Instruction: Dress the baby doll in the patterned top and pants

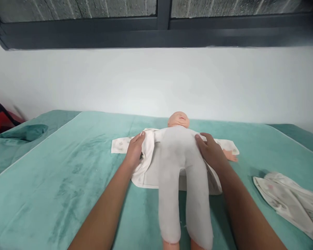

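Observation:
A baby doll point(175, 149) with a white cloth body lies on its back, head toward the wall. Spread open beneath it is a white patterned baby shirt point(148, 177). My left hand point(136, 147) is closed on the shirt's front panel, beside the doll's body on the left. On the other side my right hand point(211, 149) is at the doll's shoulder, thumb and fingers closed on the shirt's edge. The doll's hand point(230, 155) sticks out of the right sleeve point(228, 144). The left sleeve point(120, 145) lies flat, with no doll hand showing at its end.
Another folded white garment point(292, 201) lies on the right. The surface is a green velvety bedspread point(68, 180) reaching the white wall point(120, 80). A dark-framed window point(94, 34) is above. At the far left are a green cloth bundle point(25, 132) and a red and black item point(0, 119).

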Demonstrator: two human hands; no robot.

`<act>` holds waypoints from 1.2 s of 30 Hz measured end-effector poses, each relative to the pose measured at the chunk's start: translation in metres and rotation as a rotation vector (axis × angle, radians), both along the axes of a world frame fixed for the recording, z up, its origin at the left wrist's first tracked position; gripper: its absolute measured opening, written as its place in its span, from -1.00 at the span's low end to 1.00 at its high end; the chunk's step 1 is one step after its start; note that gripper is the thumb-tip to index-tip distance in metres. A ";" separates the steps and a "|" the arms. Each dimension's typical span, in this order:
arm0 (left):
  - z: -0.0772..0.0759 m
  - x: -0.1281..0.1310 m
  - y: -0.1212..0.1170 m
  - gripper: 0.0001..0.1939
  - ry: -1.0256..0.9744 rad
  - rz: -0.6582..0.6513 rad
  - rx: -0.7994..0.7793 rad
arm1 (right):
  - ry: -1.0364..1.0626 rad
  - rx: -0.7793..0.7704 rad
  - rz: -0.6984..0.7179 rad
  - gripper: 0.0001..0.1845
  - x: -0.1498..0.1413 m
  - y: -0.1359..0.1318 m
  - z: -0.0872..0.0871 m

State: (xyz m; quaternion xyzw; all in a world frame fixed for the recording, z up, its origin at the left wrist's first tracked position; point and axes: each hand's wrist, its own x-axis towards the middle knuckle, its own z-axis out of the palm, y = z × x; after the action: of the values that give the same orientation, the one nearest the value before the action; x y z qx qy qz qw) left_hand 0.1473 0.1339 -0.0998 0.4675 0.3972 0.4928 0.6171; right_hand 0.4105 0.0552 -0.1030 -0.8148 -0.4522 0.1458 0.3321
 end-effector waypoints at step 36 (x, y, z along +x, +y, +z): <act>0.035 0.167 -0.010 -0.72 1.429 -0.559 1.382 | 0.217 0.138 -0.053 -0.59 0.078 0.002 -0.014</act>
State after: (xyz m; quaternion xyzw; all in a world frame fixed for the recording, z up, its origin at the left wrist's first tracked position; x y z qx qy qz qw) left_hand 0.3141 0.1234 -0.0648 0.9793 0.1785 0.0597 -0.0739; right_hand 0.4881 0.0571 -0.1165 -0.7811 -0.4010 0.1929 0.4379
